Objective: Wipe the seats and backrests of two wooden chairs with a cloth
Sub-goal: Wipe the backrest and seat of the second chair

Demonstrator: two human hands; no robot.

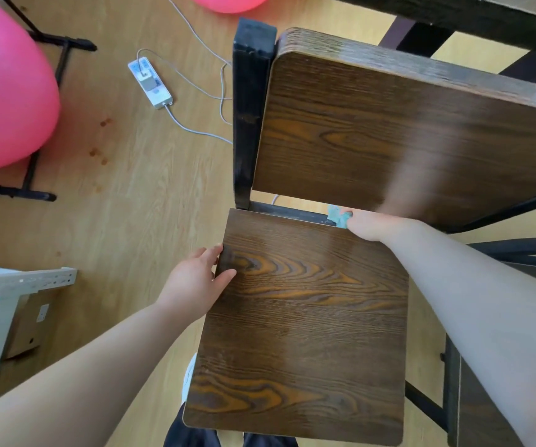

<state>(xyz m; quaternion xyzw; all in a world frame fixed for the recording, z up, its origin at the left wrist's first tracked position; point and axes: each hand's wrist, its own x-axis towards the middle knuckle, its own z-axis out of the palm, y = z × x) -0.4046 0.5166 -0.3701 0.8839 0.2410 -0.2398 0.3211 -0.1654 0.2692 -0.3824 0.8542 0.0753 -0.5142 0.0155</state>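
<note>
Teal cloth (337, 216) sits bunched at the back edge of the seat (302, 317), just under the backrest (373, 130), with our right hand (376, 225) closed over it; its fingers tuck out of sight, so we judge a clamp on the cloth rather than see it; our left hand (195, 279) grips the seat's left edge, thumb on top, fingers curled over the side, steadying the chair; to do this pass well we should press flat, run the cloth along the rear strip into both corners, then pull forward in overlapping strokes with the grain, left hand out of the path; no brand or writing reads anywhere; marks on the power strip (150, 83) and the box label (43, 312) are too small to make out
</note>
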